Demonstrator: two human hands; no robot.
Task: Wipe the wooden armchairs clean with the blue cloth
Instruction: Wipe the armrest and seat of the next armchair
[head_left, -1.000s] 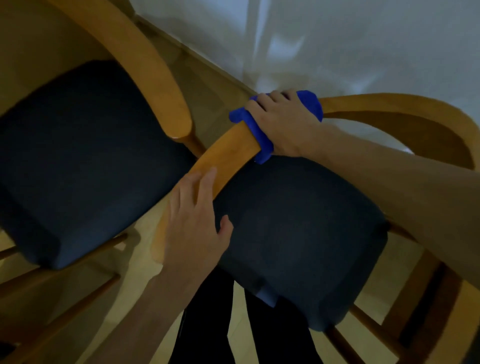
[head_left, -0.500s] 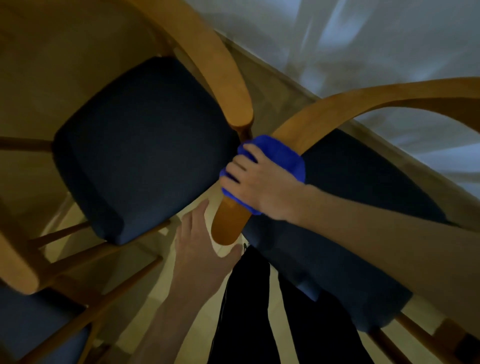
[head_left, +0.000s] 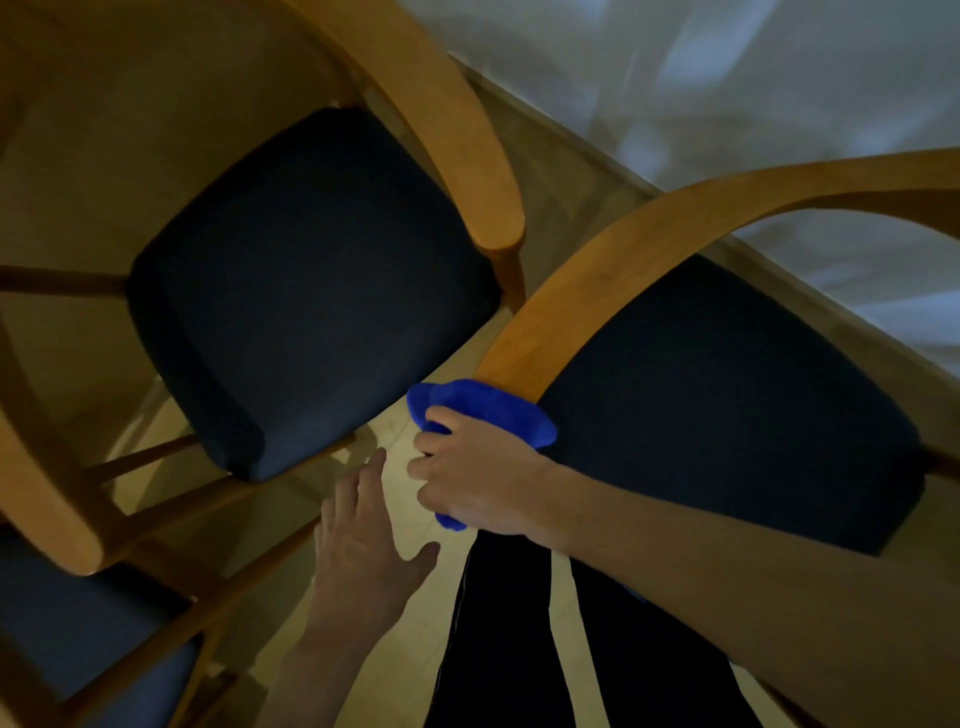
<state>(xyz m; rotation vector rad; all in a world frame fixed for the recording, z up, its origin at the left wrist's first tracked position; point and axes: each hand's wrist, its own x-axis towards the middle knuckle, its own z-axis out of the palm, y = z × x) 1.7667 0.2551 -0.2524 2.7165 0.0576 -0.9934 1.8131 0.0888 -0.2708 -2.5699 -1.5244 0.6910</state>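
Note:
My right hand (head_left: 475, 480) grips the blue cloth (head_left: 485, 413), wrapped over the near end of the right armchair's wooden armrest (head_left: 597, 291). The armrest tip is hidden under the cloth and hand. My left hand (head_left: 363, 540) hovers just left of it with straight fingers, holding nothing and apart from the chair. This armchair has a dark seat cushion (head_left: 727, 395). A second wooden armchair (head_left: 467, 156) with a dark cushion (head_left: 306, 280) stands to the left.
A third chair's armrest (head_left: 47, 499) and dark seat (head_left: 78, 639) show at the lower left. A white curtain (head_left: 779, 93) hangs behind the chairs. My dark trouser legs (head_left: 498, 639) stand on the pale floor (head_left: 395, 670) between the chairs.
My right hand slid the cloth down the armrest from its upper curve to its near tip. My left hand let go of the armrest and now hovers free.

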